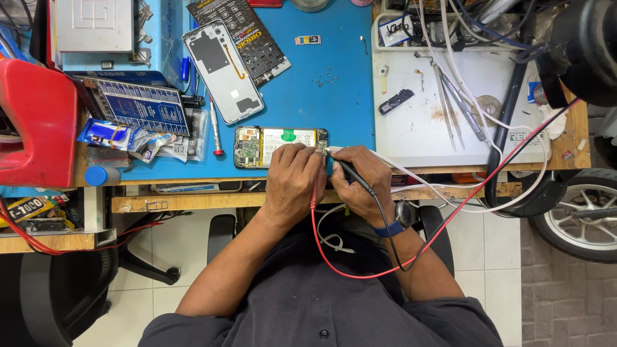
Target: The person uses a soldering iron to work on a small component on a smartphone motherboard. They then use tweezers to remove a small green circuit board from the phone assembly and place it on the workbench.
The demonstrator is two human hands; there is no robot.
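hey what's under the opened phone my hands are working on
The opened phone lies flat on the blue mat near the bench's front edge. The left hand covers its lower right part and the right hand holds a black probe there, so that corner is hidden.

The mat (334,109) is bright blue, the tray (443,138) beside it white. One probe lead (379,273) runs red, the other (385,231) black; the bin (32,122) is red.

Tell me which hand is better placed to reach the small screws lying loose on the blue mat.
Right, probably. The right hand sits almost directly below the screws, though it holds a black probe. The left hand rests on the opened phone, further left.
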